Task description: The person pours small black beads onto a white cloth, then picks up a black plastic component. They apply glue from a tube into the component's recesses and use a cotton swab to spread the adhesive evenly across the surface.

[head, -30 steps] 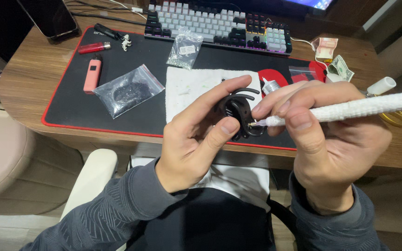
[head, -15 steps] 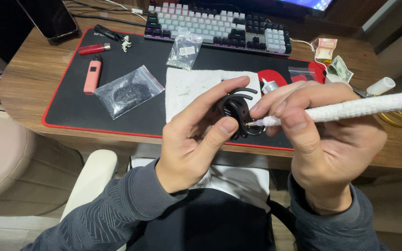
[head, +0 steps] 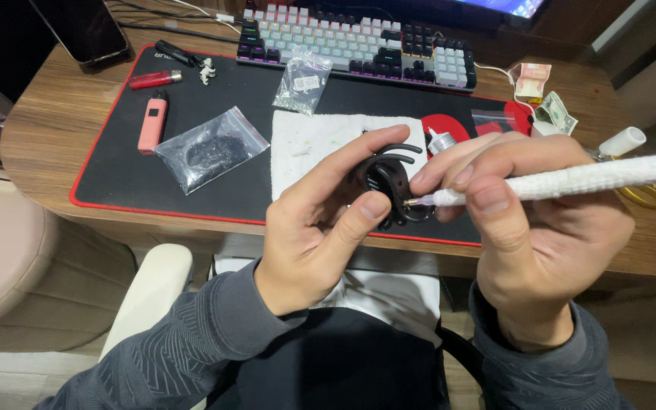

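Both hands [head: 449, 228] pinching (seemingly firm).

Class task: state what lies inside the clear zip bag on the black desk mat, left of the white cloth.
The clear zip bag holds a heap of small black pieces. Their exact kind is too small to tell.

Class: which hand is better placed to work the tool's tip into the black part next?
Probably the right hand: it grips the white-wrapped tool, tip at the black part; the left hand holds that part.

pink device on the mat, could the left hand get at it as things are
Probably not right away: the left hand is pinching a small black part. The path over the mat to the pink device looks open, with only a clear bag beside it.
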